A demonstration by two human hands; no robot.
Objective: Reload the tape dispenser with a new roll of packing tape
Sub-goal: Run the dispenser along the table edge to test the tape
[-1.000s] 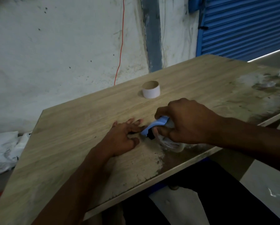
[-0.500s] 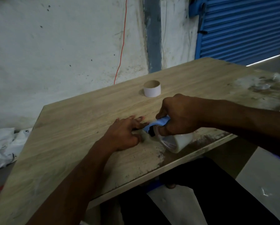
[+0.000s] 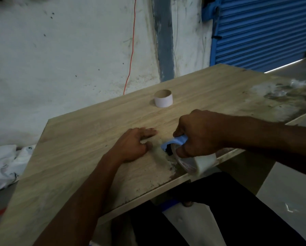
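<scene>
As the right hand (image 3: 200,134) grips the dispenser (image 3: 175,141) and has drawn back, tape (image 3: 159,151) trails out — left fingers (image 3: 148,132) pressing it flat, the new roll (image 3: 200,164) feeding.

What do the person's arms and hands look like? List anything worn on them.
The left hand and right hand are bare, with no gloves, rings or watch visible. Both forearms are bare too, with no sleeves in view up to the frame's edge.
</scene>
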